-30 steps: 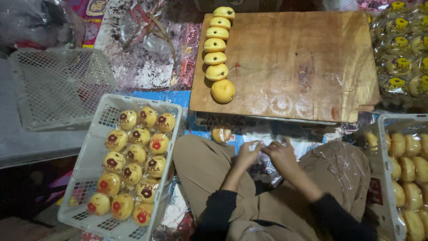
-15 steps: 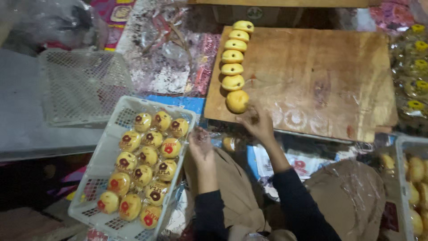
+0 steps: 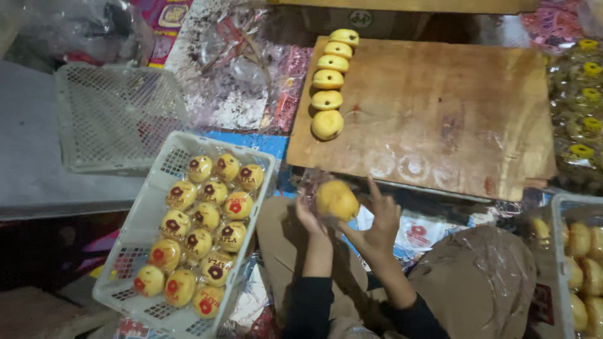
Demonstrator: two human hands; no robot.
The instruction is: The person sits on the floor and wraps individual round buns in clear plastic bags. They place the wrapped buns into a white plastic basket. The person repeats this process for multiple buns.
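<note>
Six bare yellow buns (image 3: 331,80) lay on the board (image 3: 452,113) beyond the bun (image 3: 336,199) grasped between left hand (image 3: 309,216) and right hand (image 3: 379,221), wrapped buns (image 3: 204,229) filling the basket (image 3: 146,207) left of it.

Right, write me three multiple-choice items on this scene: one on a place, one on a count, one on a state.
1. Where does the white basket of wrapped yellow cakes sit?
A. On the wooden board
B. By the person's left knee, below the empty basket
C. Beyond the board's far edge

2. How many bare cakes lie in the row on the board?
A. Three
B. Six
C. Nine

3. What is the state of the round yellow cake between the hands?
A. Held up off the board by both hands
B. Lying in the row
C. Dropped into the basket

Answers: 1 B, the basket of wrapped cakes lies low on the left under the empty basket. 2 B, six show in the row of cakes on the wooden board. 3 A, the left hand and right hand hold the round cake.
</note>
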